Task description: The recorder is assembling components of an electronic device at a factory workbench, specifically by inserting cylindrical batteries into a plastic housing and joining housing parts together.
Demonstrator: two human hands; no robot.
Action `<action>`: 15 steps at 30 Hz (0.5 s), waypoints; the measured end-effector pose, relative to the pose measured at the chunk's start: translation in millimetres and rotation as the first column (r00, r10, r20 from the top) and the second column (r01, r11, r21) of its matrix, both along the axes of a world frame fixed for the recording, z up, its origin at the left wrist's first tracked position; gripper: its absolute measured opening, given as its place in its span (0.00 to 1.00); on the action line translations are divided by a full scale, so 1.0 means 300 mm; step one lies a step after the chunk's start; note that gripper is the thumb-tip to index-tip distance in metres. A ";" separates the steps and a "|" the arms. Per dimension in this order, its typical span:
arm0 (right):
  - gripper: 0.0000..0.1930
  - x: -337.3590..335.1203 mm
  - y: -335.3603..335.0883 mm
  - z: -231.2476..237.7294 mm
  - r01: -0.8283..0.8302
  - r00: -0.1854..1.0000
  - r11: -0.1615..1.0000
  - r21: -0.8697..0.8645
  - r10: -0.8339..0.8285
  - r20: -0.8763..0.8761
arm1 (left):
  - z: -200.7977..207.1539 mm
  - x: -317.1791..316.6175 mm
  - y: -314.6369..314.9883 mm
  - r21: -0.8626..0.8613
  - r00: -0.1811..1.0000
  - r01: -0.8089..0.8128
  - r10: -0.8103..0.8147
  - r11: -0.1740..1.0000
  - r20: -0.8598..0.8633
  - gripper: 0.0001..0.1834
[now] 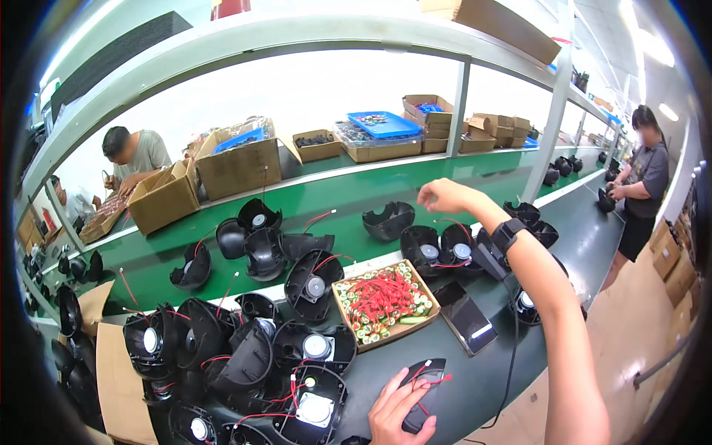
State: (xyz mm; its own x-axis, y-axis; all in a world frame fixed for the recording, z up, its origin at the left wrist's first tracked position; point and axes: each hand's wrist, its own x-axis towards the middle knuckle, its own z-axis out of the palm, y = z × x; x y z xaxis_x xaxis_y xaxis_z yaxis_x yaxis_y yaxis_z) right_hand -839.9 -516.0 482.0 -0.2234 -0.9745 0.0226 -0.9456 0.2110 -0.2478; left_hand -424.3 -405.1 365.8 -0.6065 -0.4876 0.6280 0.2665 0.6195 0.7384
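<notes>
My left hand (393,415) grips a black plastic shell (432,368) at the near edge of the bench, with red wires and a small white connector lying across it by the fingers. My right hand (445,196), a black watch on its wrist, is over the green belt with loosely bent fingers and nothing visible in them. Just left of it and below, an empty-looking black half shell (389,222) rests on the belt. Between my hands is a cardboard box (386,340) of red-wired leads and small round green-and-white parts.
A dark phone (466,317) lies right of the box, near a black cable (515,356). Several black shells with speakers (315,348) crowd the left. Cardboard boxes (239,169) and a blue tray (385,124) line the belt's far side. One person (641,178) stands right, others work far left.
</notes>
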 end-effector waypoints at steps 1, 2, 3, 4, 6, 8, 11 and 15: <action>0.17 -0.013 0.000 -0.020 0.011 0.998 0.999 -0.044 -0.008 0.062 | 0.000 -0.002 -0.003 -0.002 1.000 0.013 -0.013 1.000 -0.002 0.24; 0.17 -0.020 -0.006 -0.043 0.009 0.999 0.997 -0.072 -0.007 0.032 | 0.000 -0.004 -0.007 -0.004 1.000 0.023 -0.023 1.000 -0.004 0.24; 0.18 -0.015 -0.019 -0.061 0.003 1.000 0.995 -0.102 -0.003 0.003 | 0.000 -0.003 -0.010 -0.008 1.000 0.030 -0.030 1.000 -0.006 0.24; 0.18 -0.013 -0.057 -0.094 -0.056 0.998 0.991 -0.126 0.051 -0.042 | -0.001 0.001 -0.010 -0.015 1.000 0.024 -0.024 1.000 0.006 0.24; 0.20 0.023 -0.129 -0.159 -0.161 0.987 0.971 -0.176 0.159 -0.025 | 0.013 0.016 -0.006 0.000 0.999 0.026 -0.026 1.000 0.027 0.24; 0.22 0.068 -0.169 -0.201 -0.146 0.987 0.981 -0.129 0.134 -0.093 | -0.001 0.013 -0.003 0.002 0.998 0.058 -0.058 0.998 0.019 0.25; 0.24 0.090 -0.204 -0.241 -0.082 0.972 0.996 0.037 0.088 -0.219 | 0.006 0.012 0.003 0.014 0.996 0.070 -0.071 0.997 0.053 0.25; 0.18 0.180 -0.226 -0.222 -0.196 0.915 0.980 0.034 0.195 -0.354 | 0.008 0.020 0.007 -0.001 0.998 0.037 -0.037 0.999 0.058 0.25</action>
State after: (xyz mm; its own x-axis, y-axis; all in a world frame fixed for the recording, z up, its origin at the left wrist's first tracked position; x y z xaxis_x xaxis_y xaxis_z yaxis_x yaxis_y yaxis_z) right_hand -785.8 -583.9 415.4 -0.0054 -0.9977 0.0669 -0.9938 0.0127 0.1102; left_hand -418.4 -403.1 368.2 -0.6594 -0.4633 0.5921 0.2458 0.6114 0.7522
